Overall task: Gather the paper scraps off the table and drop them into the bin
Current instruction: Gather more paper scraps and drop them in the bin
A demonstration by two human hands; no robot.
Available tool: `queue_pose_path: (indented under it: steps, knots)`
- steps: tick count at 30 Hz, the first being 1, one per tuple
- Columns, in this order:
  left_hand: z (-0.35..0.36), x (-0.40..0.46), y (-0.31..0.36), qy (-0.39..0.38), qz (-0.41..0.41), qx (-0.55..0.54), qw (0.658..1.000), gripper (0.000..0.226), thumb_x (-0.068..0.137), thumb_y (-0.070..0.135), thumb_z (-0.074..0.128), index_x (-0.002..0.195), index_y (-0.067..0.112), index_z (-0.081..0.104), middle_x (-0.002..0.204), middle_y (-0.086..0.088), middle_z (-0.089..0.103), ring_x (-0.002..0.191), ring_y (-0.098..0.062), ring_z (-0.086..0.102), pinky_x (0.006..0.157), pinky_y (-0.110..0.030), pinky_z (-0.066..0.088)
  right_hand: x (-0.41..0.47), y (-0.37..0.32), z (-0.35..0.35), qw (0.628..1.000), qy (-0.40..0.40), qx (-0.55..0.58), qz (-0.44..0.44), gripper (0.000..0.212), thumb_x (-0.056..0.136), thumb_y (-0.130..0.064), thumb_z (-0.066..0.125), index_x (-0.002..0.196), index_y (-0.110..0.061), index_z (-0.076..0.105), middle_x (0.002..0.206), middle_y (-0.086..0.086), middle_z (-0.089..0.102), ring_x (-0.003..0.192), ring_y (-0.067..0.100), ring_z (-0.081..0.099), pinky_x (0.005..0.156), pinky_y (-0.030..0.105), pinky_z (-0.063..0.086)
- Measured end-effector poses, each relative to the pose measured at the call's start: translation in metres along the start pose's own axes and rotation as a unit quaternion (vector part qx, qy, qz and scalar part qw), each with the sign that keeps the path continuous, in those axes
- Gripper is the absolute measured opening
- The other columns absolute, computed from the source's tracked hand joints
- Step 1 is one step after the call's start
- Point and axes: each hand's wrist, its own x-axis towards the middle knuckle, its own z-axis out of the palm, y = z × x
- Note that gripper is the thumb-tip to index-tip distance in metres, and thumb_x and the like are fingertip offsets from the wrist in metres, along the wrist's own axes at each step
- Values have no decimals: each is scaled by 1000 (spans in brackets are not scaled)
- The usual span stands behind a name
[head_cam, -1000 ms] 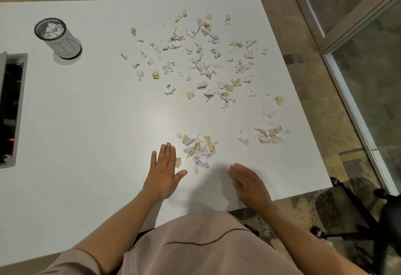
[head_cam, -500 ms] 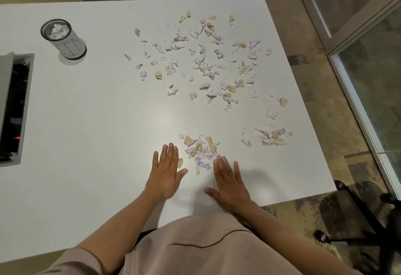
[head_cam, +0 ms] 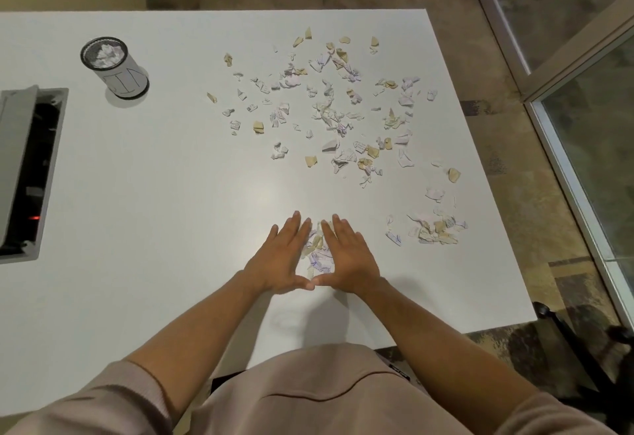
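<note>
At the far left of the white tabletop [head_cam: 144,215] a grey recessed box [head_cam: 27,174] runs off the frame edge, so its contents cannot be read; just beyond it stands the small round bin [head_cam: 115,66], already holding crumpled paper and well apart from the work. Near the front edge, the left hand [head_cam: 279,259] and right hand [head_cam: 346,256] lie flat and open, fingers together, thumb tips touching, walling in a small heap of scraps [head_cam: 317,249] between them; neither has closed on anything yet. To do this step well, I would judge, the palms should press lightly against the surface and slide inward together, so thin pieces bunch up instead of slipping beneath, then curl under the heap to lift it. How many scraps sit under the palms is hidden. Farther back, the main scatter of scraps [head_cam: 329,108] spreads wide, and to the right a second pile [head_cam: 432,229] waits near the edge; single pieces there are too small to count.
</note>
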Motion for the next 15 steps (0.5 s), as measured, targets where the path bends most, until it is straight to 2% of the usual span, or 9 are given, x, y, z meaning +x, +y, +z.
queue_pose_path:
  steps: [2,3,5,7,9,11,13,15]
  knots:
    - [2,3,6,-6,1,43,999,128,67,81,60,156,16,-5,163,-12,-12,150,-28,-11,120,-46,-1,1,-5,-3,1000,-5,-30,-2,115,71,-70,66,156,-20,6,164,8,-1,151,26,0,120,45,9]
    - [4,3,9,-4,-2,57,998,122,71,76,62,156,17,-3,163,-12,-8,150,-30,-8,120,-47,1,-3,-8,-5,999,20,-40,-15,108,72,-70,65,154,-17,18,162,11,12,149,31,12,118,47,18]
    - [10,2,13,20,0,65,998,107,79,68,61,156,18,6,164,-11,3,151,-32,2,120,-46,8,-9,-11,-8,992,108,-49,-53,92,71,-69,61,138,-6,53,145,20,47,131,40,47,101,49,46]
    - [12,-3,15,50,15,47,998,88,86,59,59,154,16,23,161,-12,21,149,-34,16,119,-46,20,-16,-11,-5,986,146,-41,-69,76,64,-55,80,118,-3,69,125,21,64,109,40,64,81,46,57]
    - [12,-8,14,80,32,48,995,69,89,47,62,145,12,44,153,-15,37,143,-36,32,112,-48,35,-20,-11,-4,986,140,-60,-68,72,54,-39,92,114,-5,71,120,18,67,101,36,68,74,41,59]
    - [12,-11,14,119,52,62,990,49,89,36,66,130,11,59,141,-15,51,131,-37,47,95,-46,48,-23,-12,-5,986,135,-71,-62,67,54,-31,93,112,-7,72,117,15,69,96,32,69,69,36,59]
    - [12,-13,16,157,62,60,984,32,90,29,65,117,12,65,129,-12,59,116,-35,56,80,-42,51,-24,-13,-5,984,147,-71,-67,59,56,-26,93,108,-7,73,112,14,71,91,31,69,64,34,60]
    - [11,-15,19,182,55,54,980,22,90,25,66,109,14,68,120,-8,64,105,-33,60,73,-39,50,-25,-14,-5,981,167,-64,-73,50,60,-20,91,104,-6,74,107,13,72,87,29,69,59,31,59]
